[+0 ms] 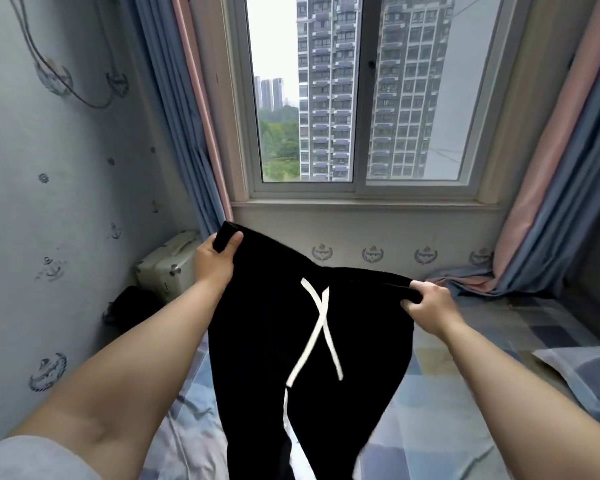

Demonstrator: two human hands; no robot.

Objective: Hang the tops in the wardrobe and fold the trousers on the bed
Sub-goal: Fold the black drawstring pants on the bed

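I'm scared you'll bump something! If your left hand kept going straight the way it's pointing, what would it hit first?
Probably the blue curtain beside the window. The left hand, gripping the black trousers, points up towards it; depth is hard to judge.

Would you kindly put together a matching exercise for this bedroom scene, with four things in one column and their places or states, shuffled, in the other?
Things:
1. black trousers
2. left hand
3. pillow
4. suitcase

Places or states:
A. lies on the bed at the right edge of the view
B. held up by the waistband over the bed, white drawstring crossed
C. stands in the corner by the left curtain
D. grips the higher waistband corner

Pairs: 1-B, 2-D, 3-A, 4-C
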